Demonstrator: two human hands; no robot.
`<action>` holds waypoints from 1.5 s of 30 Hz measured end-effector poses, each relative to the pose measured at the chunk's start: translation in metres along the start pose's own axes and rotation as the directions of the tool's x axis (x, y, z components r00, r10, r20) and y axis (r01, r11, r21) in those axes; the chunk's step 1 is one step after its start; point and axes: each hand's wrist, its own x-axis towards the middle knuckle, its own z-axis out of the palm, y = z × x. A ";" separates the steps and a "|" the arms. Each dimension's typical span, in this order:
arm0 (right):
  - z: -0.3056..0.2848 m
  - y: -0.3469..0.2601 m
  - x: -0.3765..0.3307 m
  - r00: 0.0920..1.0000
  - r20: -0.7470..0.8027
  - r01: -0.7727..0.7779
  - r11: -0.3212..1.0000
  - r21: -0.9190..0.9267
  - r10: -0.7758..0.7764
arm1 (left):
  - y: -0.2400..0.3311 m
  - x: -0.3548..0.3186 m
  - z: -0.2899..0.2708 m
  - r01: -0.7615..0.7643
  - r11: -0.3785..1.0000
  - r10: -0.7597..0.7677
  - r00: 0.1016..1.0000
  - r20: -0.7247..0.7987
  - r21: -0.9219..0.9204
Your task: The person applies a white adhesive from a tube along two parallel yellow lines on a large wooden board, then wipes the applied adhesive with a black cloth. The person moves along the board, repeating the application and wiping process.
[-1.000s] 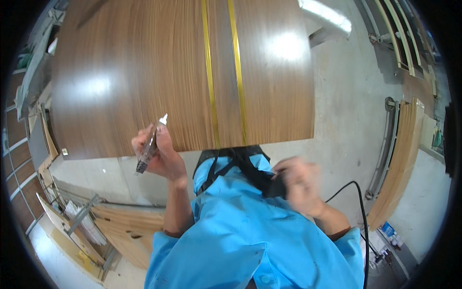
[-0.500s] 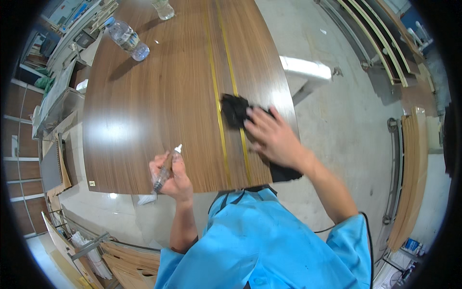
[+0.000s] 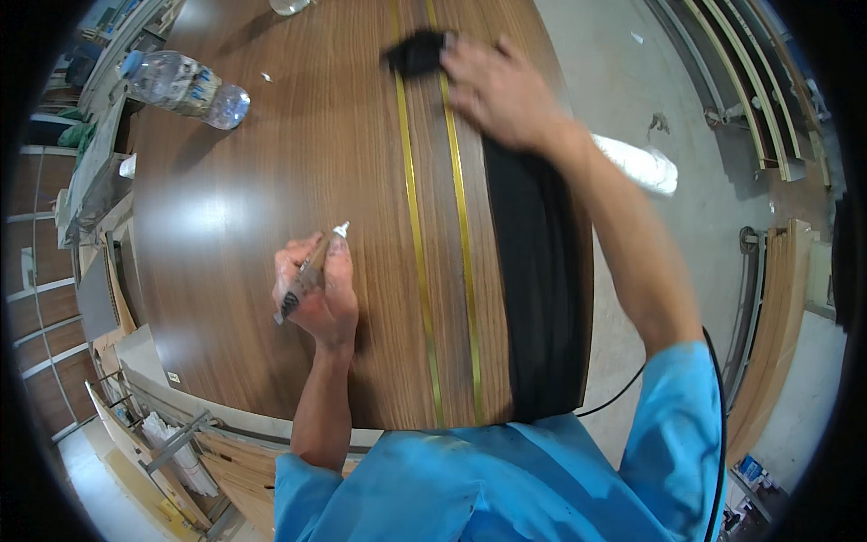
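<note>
My left hand (image 3: 327,303) is wrapped round a squeeze tube (image 3: 304,278), its white nozzle pointing up and away from me over the wood-grain panel (image 3: 235,298). Farther off, my right hand (image 3: 506,95) presses a bunched black cloth (image 3: 417,54) onto the panel across two thin gold strips (image 3: 462,217) that run lengthwise along it. A long stretch of black fabric (image 3: 540,280) lies along the panel's right side, from beneath my right forearm down to my waist. Whether it joins the bunched cloth, I cannot tell.
A clear plastic bottle (image 3: 185,88) with a blue cap lies on the panel's far left, and part of another clear container (image 3: 289,5) shows at the top. Beyond the right edge are a white wrapped roll (image 3: 639,165) and long boards (image 3: 768,334).
My right hand has slid the black cloth away from me along the gold strips. The black fabric now stretches along the right side. My view has moved closer over the panel; the left hand keeps the tube.
</note>
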 end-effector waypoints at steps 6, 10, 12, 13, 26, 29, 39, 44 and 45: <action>0.026 0.037 0.060 0.995 0.069 -0.073 0.995 0.064 0.069 | -0.014 0.006 0.004 -0.169 0.980 0.168 0.986 0.013 0.104; -0.047 -0.056 -0.049 0.968 0.105 0.197 0.952 0.233 -0.226 | -0.010 0.005 0.003 -0.076 0.990 0.075 0.997 0.016 0.115; -0.096 -0.117 -0.117 0.931 0.296 0.058 0.888 0.457 -0.214 | -0.010 0.009 0.006 -0.128 0.990 0.129 0.991 -0.019 0.059; -0.118 -0.145 -0.148 0.895 0.351 0.036 0.831 0.555 -0.274 | -0.010 0.010 0.008 -0.104 0.992 0.106 0.994 -0.030 0.076; -0.247 -0.208 -0.293 0.718 0.677 -0.624 0.280 0.730 -0.164 | 0.009 0.004 0.004 0.087 0.974 -0.055 0.986 -0.155 0.211; -0.286 -0.128 -0.268 0.788 0.520 -0.612 0.327 0.720 0.330 | 0.007 0.003 0.004 0.107 0.960 -0.057 0.980 -0.192 0.258; -0.239 0.094 -0.069 0.722 -0.294 0.161 0.262 0.952 0.626 | -0.001 0.008 0.008 0.349 0.934 -0.277 0.846 -0.455 0.080; -0.120 0.069 -0.028 0.930 0.228 -0.001 0.618 0.786 -0.289 | 0.014 0.003 0.024 0.388 0.919 -0.347 0.725 -0.595 -0.062; -0.111 0.070 -0.034 0.877 0.323 0.084 0.777 0.624 -0.355 | 0.018 -0.004 0.029 0.401 0.914 -0.344 0.704 -0.621 -0.052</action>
